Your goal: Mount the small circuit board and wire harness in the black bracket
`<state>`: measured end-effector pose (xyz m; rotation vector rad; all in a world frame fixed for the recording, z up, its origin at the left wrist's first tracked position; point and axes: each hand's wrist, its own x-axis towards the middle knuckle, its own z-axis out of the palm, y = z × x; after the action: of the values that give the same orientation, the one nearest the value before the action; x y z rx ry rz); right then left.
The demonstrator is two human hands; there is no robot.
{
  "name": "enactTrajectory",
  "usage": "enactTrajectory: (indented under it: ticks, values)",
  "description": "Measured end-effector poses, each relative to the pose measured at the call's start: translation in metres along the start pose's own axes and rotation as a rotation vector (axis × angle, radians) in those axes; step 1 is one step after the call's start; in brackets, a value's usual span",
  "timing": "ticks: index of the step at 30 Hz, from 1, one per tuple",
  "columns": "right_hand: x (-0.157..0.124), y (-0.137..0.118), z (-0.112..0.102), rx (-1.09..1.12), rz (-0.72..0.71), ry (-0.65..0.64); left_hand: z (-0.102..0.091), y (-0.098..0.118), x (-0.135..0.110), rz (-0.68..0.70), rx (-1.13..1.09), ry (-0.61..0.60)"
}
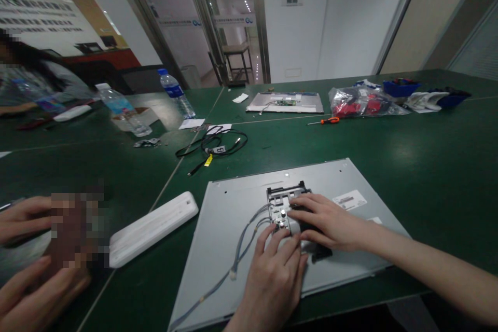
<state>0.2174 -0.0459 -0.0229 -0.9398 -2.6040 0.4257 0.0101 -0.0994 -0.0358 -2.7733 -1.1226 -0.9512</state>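
Observation:
A flat grey metal panel (218, 228) lies in front of me, with a black and silver metal bracket assembly (278, 197) at its middle. My left hand (274, 275) comes from below, its curled fingertips pressed on the assembly's lower edge. From the right, my right hand (334, 220) reaches across the assembly's right side, its fingers bent over it and hiding much of that part. Grey cables (237, 254) with a small white connector run from the assembly down to the panel's lower left corner.
Left of the panel lies a long white plastic case (155, 228), near another person's hands (27, 270). Farther back are a coiled black cable (213, 150), water bottles (177, 93), a second panel (286, 104), an orange-handled screwdriver (329, 121) and a plastic bag of red items (361, 104).

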Motion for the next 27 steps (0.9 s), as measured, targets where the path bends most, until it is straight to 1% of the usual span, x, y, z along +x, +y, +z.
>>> enactTrajectory:
  ticks: [5,12,15,22,27]
  values:
    - [0.0006,-0.0013,-0.0013,0.002,0.006,-0.006,0.002,-0.0015,-0.001,-0.024,0.005,-0.04]
    - [0.0004,-0.001,-0.0006,0.005,0.0,0.002,0.0027,-0.0007,-0.0019,-0.017,-0.004,-0.076]
    - [0.0002,-0.0002,0.0002,0.002,0.002,0.0,0.0015,0.0,-0.0014,-0.012,-0.007,-0.099]
    - [0.0003,0.0011,0.0004,0.003,0.009,0.004,-0.0059,0.0027,0.0034,-0.001,-0.043,-0.202]
    - [0.0007,0.0018,0.0006,0.01,0.0,0.011,-0.004,0.0027,0.0022,-0.001,-0.061,-0.215]
